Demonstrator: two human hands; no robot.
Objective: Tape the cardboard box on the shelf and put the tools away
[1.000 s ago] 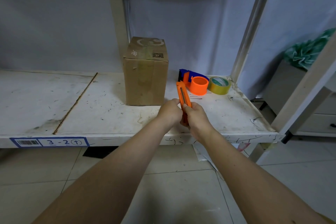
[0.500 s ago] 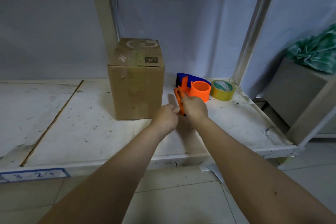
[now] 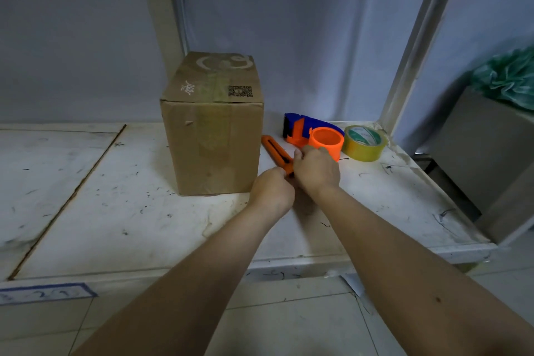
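A brown cardboard box (image 3: 213, 124) stands upright on the white shelf (image 3: 115, 211), with tape over its top seam. Just right of it lies an orange utility knife (image 3: 274, 150), low over the shelf surface. My right hand (image 3: 316, 169) grips the knife's near end from above. My left hand (image 3: 271, 193) is closed at that same end, touching the right hand. Behind them sit an orange and blue tape dispenser (image 3: 313, 133) and a yellow tape roll (image 3: 364, 142).
A shelf post (image 3: 410, 46) rises at the back right and another stands behind the box. A grey cabinet (image 3: 488, 159) with a green bag (image 3: 508, 78) on top is to the right. Tiled floor lies below the shelf edge.
Both hands moved forward and down with the knife, from the shelf's front edge to beside the box. The knife went from upright to lying low on the shelf.
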